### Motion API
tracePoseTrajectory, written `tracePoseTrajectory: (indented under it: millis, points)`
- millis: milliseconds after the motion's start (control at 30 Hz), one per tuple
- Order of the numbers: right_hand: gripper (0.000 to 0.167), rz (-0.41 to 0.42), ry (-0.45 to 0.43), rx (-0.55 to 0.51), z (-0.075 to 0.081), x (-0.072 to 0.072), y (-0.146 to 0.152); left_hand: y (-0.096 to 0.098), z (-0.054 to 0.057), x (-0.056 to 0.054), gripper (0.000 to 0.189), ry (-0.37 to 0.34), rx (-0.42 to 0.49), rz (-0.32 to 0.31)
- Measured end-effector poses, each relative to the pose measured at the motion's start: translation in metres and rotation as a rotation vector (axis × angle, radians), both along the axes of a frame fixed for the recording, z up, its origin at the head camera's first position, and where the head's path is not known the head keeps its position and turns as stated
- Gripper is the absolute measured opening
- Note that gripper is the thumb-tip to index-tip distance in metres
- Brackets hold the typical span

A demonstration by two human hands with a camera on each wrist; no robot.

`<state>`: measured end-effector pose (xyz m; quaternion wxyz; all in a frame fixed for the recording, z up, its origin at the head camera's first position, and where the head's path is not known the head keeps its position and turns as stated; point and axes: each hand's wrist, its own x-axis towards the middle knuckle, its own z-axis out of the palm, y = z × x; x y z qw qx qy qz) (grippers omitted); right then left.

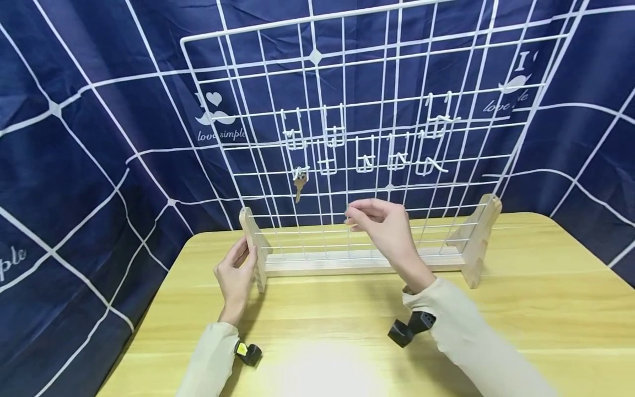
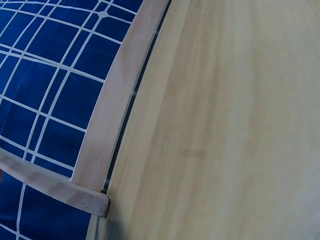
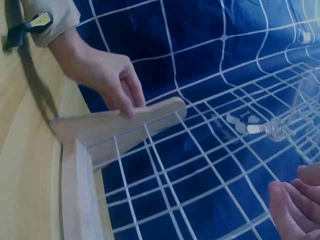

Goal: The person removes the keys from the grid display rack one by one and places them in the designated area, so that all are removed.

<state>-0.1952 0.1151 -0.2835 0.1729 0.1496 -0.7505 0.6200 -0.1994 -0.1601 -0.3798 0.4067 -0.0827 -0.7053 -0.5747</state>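
Note:
A white wire grid rack (image 1: 347, 105) stands upright in a wooden base (image 1: 367, 263) on a table. My left hand (image 1: 235, 275) grips the base's left side piece (image 3: 120, 125), thumb on the near face and fingers behind. My right hand (image 1: 384, 223) is raised in front of the lower grid with its fingers bent loosely; nothing shows between them. In the right wrist view, its fingers (image 3: 295, 205) appear at the lower right. A key (image 1: 299, 187) hangs from a hook left of and above the right hand. The left hand is almost wholly outside the left wrist view.
Several white wire hooks (image 1: 365, 161) hang on the middle of the grid. The right side piece (image 1: 481, 242) of the base stands on the wooden table (image 1: 317, 320). A dark blue cloth (image 1: 79, 182) with white lines surrounds the table's back and sides.

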Motion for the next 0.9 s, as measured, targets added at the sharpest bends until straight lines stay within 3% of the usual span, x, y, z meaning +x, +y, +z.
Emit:
tracePoseTrajectory:
  millis: [233, 600, 900]
  points:
    - [0.021, 0.028, -0.037, -0.092, 0.01, -0.008, -0.027, -0.001, -0.002, 0.001, 0.026, -0.021, 0.013, 0.016]
    - [0.02, 0.028, -0.097, -0.097, 0.024, -0.013, -0.056, 0.002, 0.0, -0.001, 0.026, -0.03, 0.018, 0.0]
    - [0.021, 0.052, -0.198, -0.21, 0.025, -0.019, -0.07, 0.001, 0.0, 0.001, 0.025, -0.011, -0.003, 0.015]
